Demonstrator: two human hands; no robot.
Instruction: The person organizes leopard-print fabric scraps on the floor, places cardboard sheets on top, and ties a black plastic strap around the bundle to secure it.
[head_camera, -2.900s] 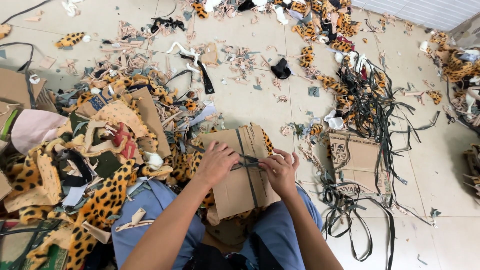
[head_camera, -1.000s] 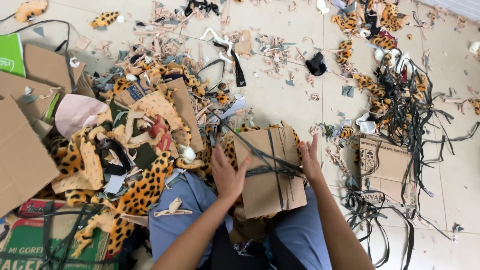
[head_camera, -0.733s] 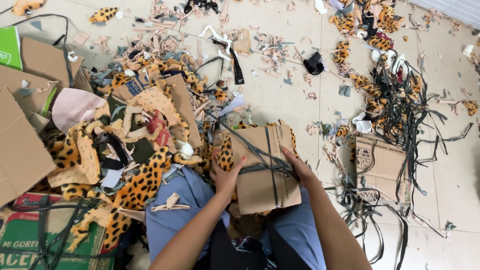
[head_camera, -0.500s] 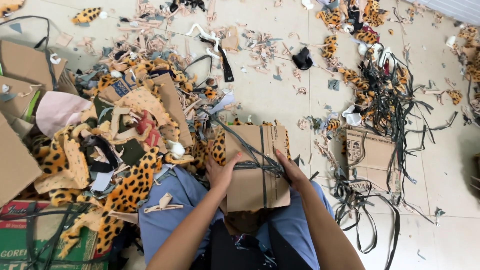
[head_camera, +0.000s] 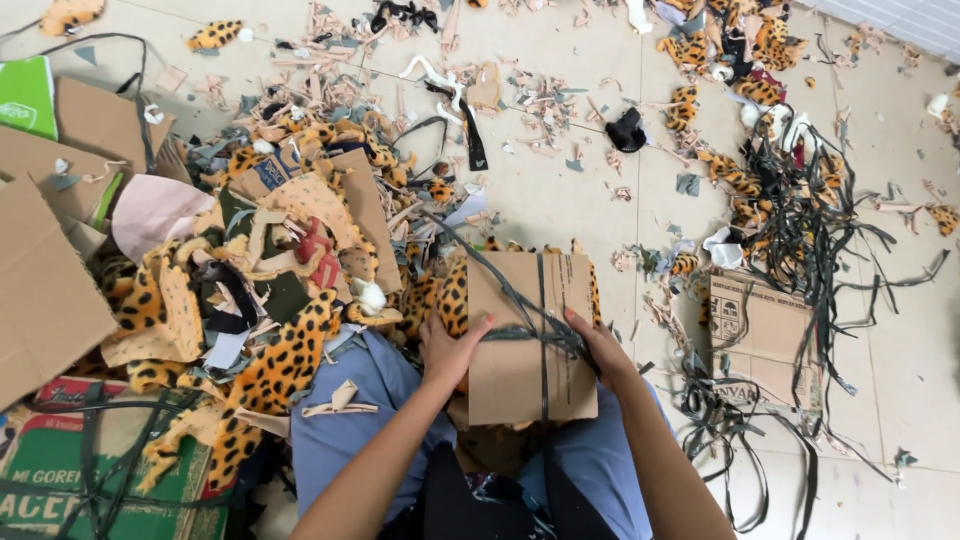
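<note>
Left hand lower now on strapped brown cardboard bundle.

both hands on strapped cardboard bundle

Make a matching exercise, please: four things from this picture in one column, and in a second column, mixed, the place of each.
Things
1. cardboard bundle
2. black strap pile
3. green packet
4. pink cloth

Places
A. far left edge, at the top of the picture
B. on the person's lap, between the left hand and the right hand
C. on the floor at the right
D. in the scrap heap at the left, beside leopard-print pieces

Pairs: 1-B, 2-C, 3-A, 4-D
</note>
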